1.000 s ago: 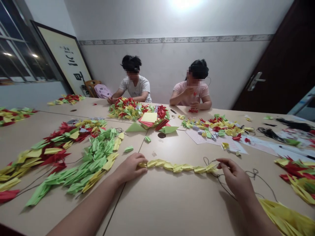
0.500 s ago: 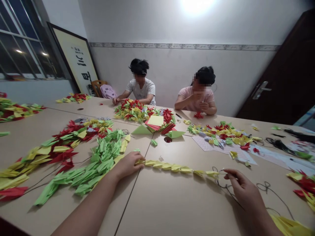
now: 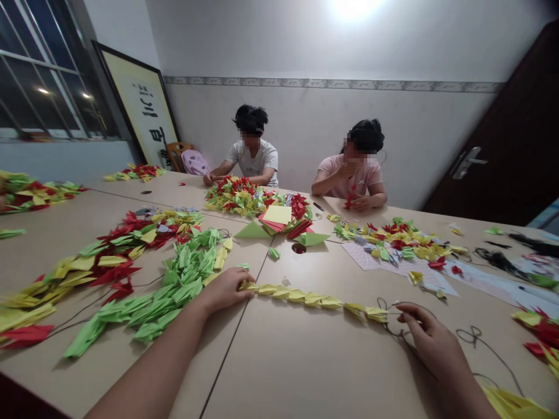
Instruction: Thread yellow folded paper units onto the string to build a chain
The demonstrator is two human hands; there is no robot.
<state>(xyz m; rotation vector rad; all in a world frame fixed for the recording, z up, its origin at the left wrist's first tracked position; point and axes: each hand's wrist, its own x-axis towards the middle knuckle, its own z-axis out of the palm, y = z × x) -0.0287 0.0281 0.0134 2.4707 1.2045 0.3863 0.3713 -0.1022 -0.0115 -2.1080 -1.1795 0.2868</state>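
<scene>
A strand of folded yellow paper pieces lies stretched across the table between my two hands, strung end to end. My left hand rests on its left end, fingers pinched over the yellow paper. Off the right end, my right hand pinches a thin needle-like tip that lines up with the last yellow piece. Black cord loops loosely beneath and behind that hand. Left of my left hand are bunched strands of green folded paper. More yellow paper shows at the lower right corner.
Red and yellow strands lie further left. A mixed pile and square paper sheets sit mid-table. Loose folded pieces and black cords are at right. Two people sit opposite, working with their hands.
My hands and the yellow strand hold nearly the same place, while the view has shifted slightly. The person opposite on the right has lowered one hand towards a red paper piece.
</scene>
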